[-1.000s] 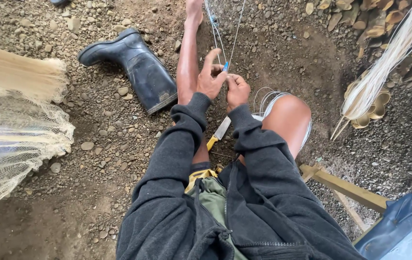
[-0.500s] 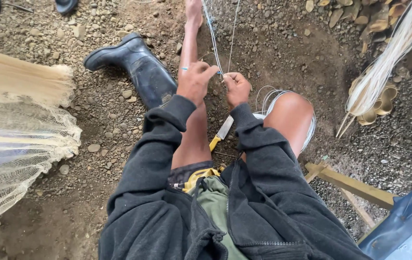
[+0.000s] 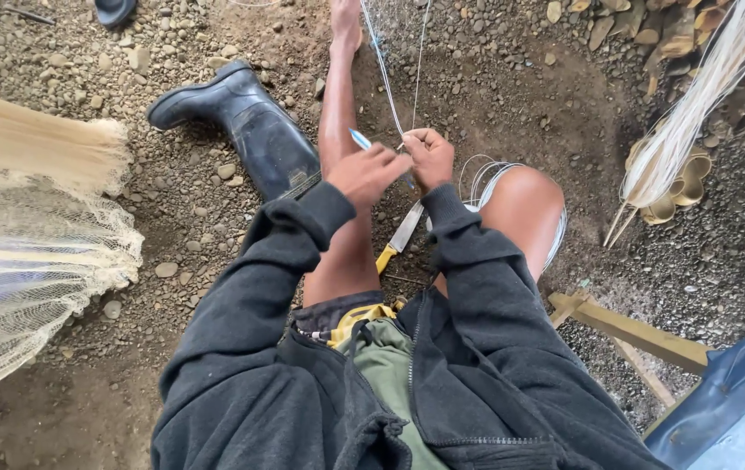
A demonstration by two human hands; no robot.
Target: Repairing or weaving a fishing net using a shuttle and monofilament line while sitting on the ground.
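Note:
I sit on gravel with my bare left leg stretched out and my right knee bent. My left hand (image 3: 371, 172) grips a thin blue netting needle (image 3: 360, 139) whose tip pokes out to its upper left. My right hand (image 3: 429, 157) pinches the thin white net lines (image 3: 388, 78) that run taut from my hands up to my left foot. The two hands almost touch above my shin. A knife with a yellow handle (image 3: 400, 235) lies on the ground between my legs. Loops of white line (image 3: 481, 174) drape over my right knee.
A black rubber boot (image 3: 246, 126) lies on its side left of my leg. A pale heaped fishing net (image 3: 24, 235) fills the left edge. A bundle of pale fibres (image 3: 694, 122) leans at the upper right, above a wooden frame (image 3: 629, 331) and blue tarp (image 3: 738, 409).
My left hand has lowered and turned palm down, and the blue needle now points up and left. My right hand has held its pinch on the lines. The camera view has tilted a little.

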